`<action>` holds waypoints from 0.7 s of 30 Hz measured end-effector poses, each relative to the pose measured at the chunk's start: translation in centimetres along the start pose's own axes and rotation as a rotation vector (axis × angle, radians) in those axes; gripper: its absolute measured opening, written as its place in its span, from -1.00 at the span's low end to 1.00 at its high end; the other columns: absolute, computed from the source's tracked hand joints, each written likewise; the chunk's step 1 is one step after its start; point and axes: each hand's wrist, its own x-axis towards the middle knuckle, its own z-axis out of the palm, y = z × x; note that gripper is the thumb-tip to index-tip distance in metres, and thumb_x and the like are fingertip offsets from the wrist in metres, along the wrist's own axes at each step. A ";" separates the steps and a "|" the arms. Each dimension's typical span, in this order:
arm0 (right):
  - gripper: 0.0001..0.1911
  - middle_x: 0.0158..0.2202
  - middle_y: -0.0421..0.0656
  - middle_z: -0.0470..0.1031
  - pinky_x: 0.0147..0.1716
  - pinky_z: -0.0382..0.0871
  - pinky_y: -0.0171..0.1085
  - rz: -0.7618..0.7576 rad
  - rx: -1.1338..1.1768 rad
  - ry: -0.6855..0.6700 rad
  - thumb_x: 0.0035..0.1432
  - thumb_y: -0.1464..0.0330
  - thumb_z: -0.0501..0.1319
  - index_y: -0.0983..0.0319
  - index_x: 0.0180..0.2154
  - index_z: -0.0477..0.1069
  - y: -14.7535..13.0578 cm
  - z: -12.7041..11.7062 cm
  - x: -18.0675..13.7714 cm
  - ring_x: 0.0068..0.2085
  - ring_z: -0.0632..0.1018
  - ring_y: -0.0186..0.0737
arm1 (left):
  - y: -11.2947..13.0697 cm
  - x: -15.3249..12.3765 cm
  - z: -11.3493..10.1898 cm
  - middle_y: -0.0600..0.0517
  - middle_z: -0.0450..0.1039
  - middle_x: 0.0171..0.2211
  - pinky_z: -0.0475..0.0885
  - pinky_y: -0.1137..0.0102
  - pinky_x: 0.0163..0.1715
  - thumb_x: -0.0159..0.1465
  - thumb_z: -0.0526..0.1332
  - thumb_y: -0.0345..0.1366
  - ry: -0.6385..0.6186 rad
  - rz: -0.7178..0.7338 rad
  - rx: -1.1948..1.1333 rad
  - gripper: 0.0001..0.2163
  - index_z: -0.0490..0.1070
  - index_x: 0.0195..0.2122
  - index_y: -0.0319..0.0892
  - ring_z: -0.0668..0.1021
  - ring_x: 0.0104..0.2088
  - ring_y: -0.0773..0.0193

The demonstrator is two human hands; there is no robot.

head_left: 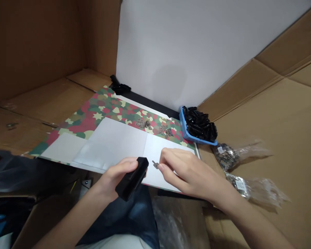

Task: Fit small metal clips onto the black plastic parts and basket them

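Over the camouflage paper (93, 116) and white sheet (114, 141), the left hand (116, 176) curls firmly around a black block (132, 178) at lower centre of the frame. Just right of the block, the right hand (189, 171) pinches a small metal part (155, 164) between thumb and fingertips, its end jutting toward the block; so tight a pinch at the fingertips suits so small a piece. Further right sit a blue tray (182, 121) of black pieces (198, 123) and, lower, two plastic bags (251, 152) of metal bits (226, 156).
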 end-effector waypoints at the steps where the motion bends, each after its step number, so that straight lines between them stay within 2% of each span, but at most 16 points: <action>1: -0.80 -0.53 -0.24 0.27 -0.48 0.11 -0.29 -0.005 -0.036 -0.049 0.28 0.42 -0.05 0.18 -0.43 0.12 -0.1 0.0 0.1 -0.51 0.29 -0.32 | -0.1 0.0 0.0 0.00 0.43 -0.55 0.27 0.49 -0.56 -0.10 0.46 -0.09 0.012 -0.033 -0.009 -0.67 0.57 -0.42 -0.24 0.39 -0.54 0.33; 4: -0.79 -0.56 -0.26 0.24 -0.51 0.04 -0.27 -0.005 -0.077 -0.192 0.26 0.43 -0.03 0.17 -0.45 0.11 -0.1 -0.1 0.4 -0.54 0.23 -0.32 | 0.0 0.2 0.0 0.00 0.43 -0.57 0.31 0.48 -0.53 -0.14 0.48 -0.13 0.018 -0.080 -0.005 -0.70 0.57 -0.50 -0.25 0.39 -0.54 0.34; 8: -0.83 -0.57 -0.26 0.25 -0.54 -0.04 -0.26 -0.003 -0.074 -0.285 0.23 0.44 0.01 0.18 -0.44 0.16 0.4 -0.2 1.0 -0.56 0.21 -0.33 | 0.0 0.5 0.3 0.02 0.41 -0.59 0.28 0.47 -0.53 -0.12 0.47 -0.14 -0.012 -0.132 0.015 -0.72 0.55 -0.53 -0.26 0.39 -0.55 0.35; 16: -0.83 -0.57 -0.25 0.25 -0.54 -0.07 -0.28 -0.002 -0.128 -0.361 0.26 0.39 0.00 0.19 -0.41 0.18 0.9 0.2 2.1 -0.56 0.19 -0.35 | -0.5 1.0 0.5 0.01 0.45 -0.57 0.22 0.48 -0.56 -0.14 0.44 -0.18 -0.019 -0.209 0.005 -0.74 0.53 -0.56 -0.28 0.40 -0.57 0.36; 21: -0.83 -0.58 -0.28 0.27 -0.56 -0.02 -0.33 0.044 0.055 -0.372 0.26 0.36 0.04 0.21 -0.41 0.23 1.8 0.4 2.4 -0.57 0.24 -0.38 | -1.0 1.2 0.3 0.00 0.48 -0.57 0.27 0.52 -0.54 -0.09 0.43 -0.22 -0.053 -0.217 -0.107 -0.79 0.55 -0.55 -0.29 0.41 -0.57 0.39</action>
